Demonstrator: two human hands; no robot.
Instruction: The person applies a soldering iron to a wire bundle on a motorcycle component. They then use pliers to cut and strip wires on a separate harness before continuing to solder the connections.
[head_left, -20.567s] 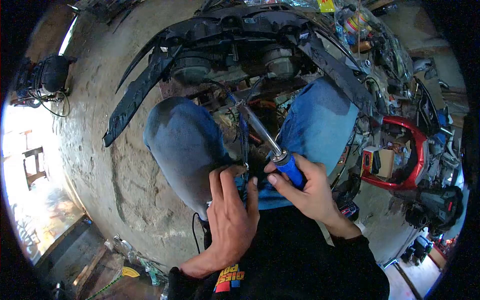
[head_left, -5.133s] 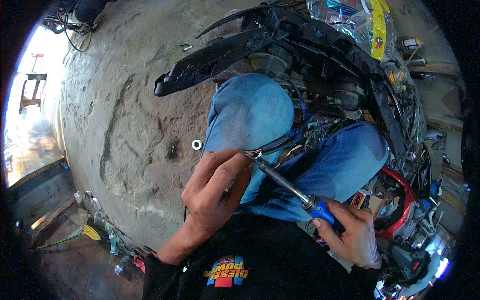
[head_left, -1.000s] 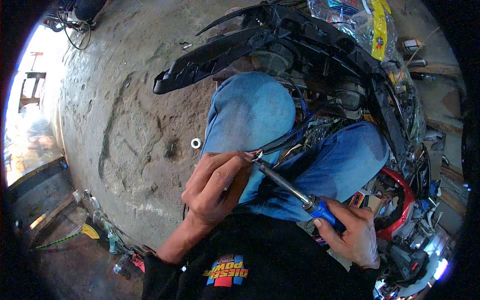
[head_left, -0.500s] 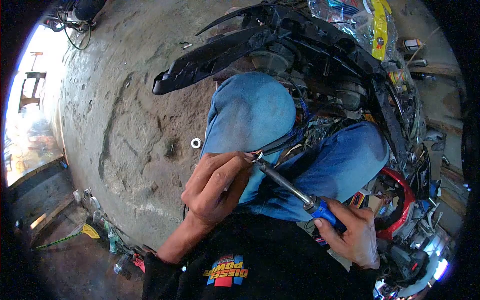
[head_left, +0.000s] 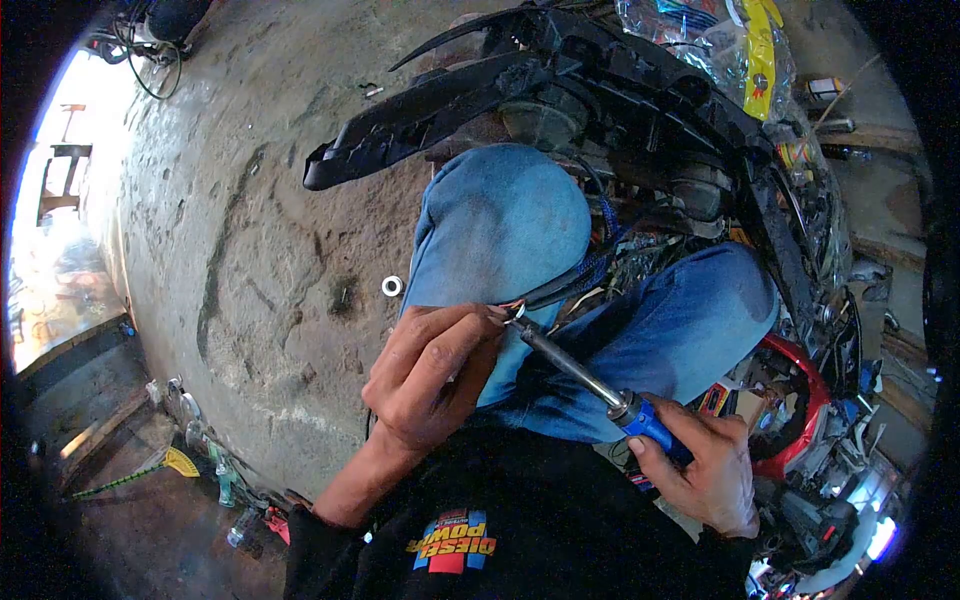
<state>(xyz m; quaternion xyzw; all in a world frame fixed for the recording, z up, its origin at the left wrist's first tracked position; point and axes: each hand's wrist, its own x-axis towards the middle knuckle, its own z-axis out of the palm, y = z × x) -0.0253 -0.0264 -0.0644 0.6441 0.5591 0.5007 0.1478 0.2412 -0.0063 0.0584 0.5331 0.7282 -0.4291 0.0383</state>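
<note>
My right hand is wrapped round the blue handle of a soldering iron, whose metal shaft slants up and left. Its tip meets the end of a thin wire in front of my left knee. My left hand pinches that wire between thumb and fingertips; the exact grip is partly hidden by the fingers. From there a dark cable runs across my jeans toward a blue-braided harness between my knees.
A large black plastic frame arches beyond my knees. A white ring-shaped roll lies on the rough concrete floor at left. On the right are a red curved part and assorted clutter. A clear plastic bag lies at the top right.
</note>
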